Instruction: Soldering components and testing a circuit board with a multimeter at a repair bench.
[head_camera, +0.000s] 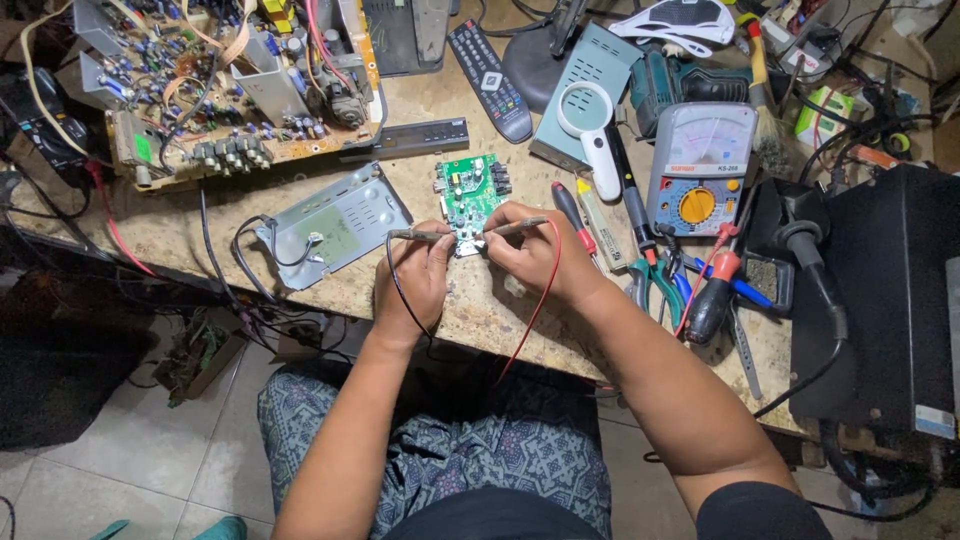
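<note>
- The left hand (415, 280) pinches a probe with a black lead (412, 236); the right hand (535, 255) pinches a probe with a red lead (520, 226). Both grips are clenched on the probe shafts, tips aimed inward.
- Between the two grips, and just beyond them, lies one small green circuit board (470, 195) flat on the workbench (480, 310); both probe tips meet at its near edge, though actual contact is too small to confirm.
- Left of the left grip: one grey metal chassis plate (335, 225), lying close by and apart from the hand.
- Beyond that plate, well off: one large brown circuit board (225, 85) crowded with parts and wires.
- Straight beyond the green board: one black remote control (488, 65) and one slim black bar (415, 135).
- Just right of the right grip: a red-handled screwdriver (572, 215), then one white magnifying glass (590, 125).
- Further right: one analogue multimeter (700, 170) with a yellow dial, pliers with green grips (655, 285), and a black soldering stand (800, 250).
- Nothing lies across the green board or between the two hands; the black lead loops under the left wrist, and the red lead trails off the bench edge below the right hand.
</note>
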